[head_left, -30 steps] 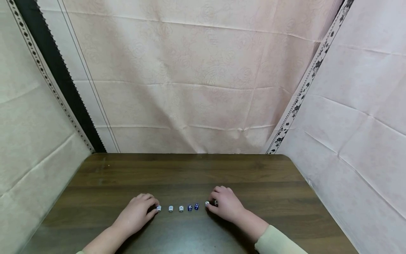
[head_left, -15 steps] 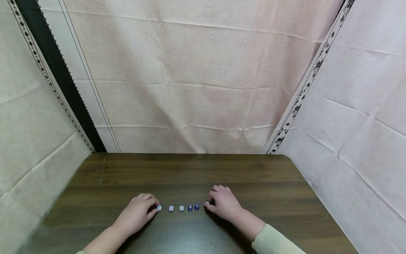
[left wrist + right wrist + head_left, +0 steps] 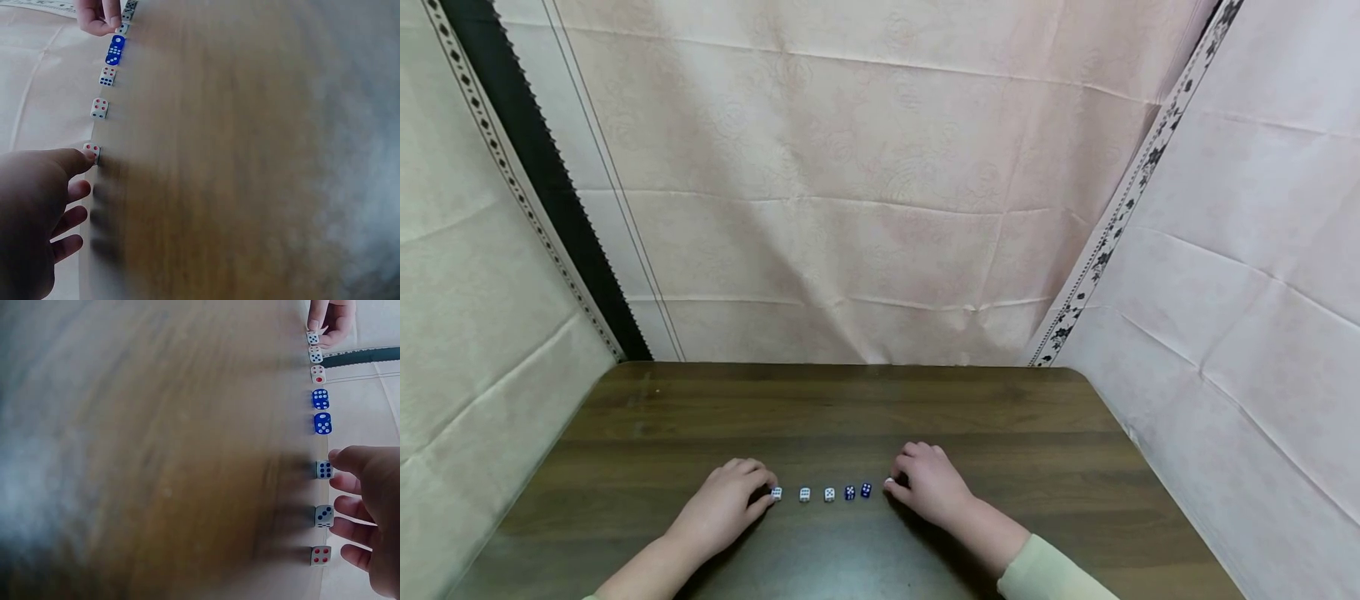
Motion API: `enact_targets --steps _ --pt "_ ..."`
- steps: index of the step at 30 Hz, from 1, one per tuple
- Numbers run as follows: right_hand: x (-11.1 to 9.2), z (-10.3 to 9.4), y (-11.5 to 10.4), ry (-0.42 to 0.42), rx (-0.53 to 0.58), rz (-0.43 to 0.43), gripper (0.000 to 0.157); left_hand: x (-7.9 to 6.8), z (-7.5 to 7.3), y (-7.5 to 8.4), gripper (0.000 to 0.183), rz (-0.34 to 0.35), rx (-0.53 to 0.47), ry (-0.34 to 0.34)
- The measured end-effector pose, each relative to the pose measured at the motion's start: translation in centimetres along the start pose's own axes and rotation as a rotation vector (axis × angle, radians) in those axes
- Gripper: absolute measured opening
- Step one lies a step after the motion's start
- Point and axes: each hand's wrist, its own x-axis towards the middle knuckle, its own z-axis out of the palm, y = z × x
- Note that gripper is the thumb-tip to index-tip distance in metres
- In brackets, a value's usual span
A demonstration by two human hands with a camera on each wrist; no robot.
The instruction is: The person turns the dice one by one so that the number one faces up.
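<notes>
Several small dice form a row on the brown table. At the row's left end my left hand (image 3: 724, 504) pinches a white die (image 3: 95, 149) between thumb and forefinger. Two white dice (image 3: 805, 495) (image 3: 830, 495) stand apart from it to the right, followed by two blue dice (image 3: 850, 492) (image 3: 867, 490) close together. My right hand (image 3: 931, 483) holds another white die (image 3: 324, 469) by thumb and forefinger, right of the blue pair. Two more white dice (image 3: 324, 516) (image 3: 321, 555) sit by its other fingers in the right wrist view; the hand hides them in the head view.
The wooden table (image 3: 850, 408) has a far edge that meets a pale patterned cloth (image 3: 850, 208). More pale cloth (image 3: 1247, 250) hangs along the right side and on the left, where a black strip (image 3: 542, 167) runs down.
My right hand has shifted slightly left and now covers a die that showed under its fingers a second ago. My left hand and the middle dice stay put.
</notes>
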Motion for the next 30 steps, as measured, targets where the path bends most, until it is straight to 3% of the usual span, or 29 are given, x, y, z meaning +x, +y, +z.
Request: enact_targets --steps 14,30 --pt "-0.61 -0.45 0.33 0.059 -0.002 -0.075 0.007 -0.03 0.07 -0.12 0.010 0.009 0.000 0.007" --pt "-0.48 -0.67 0.82 -0.014 0.049 -0.010 0.007 -0.02 0.16 -0.13 0.010 0.002 -0.008 0.009"
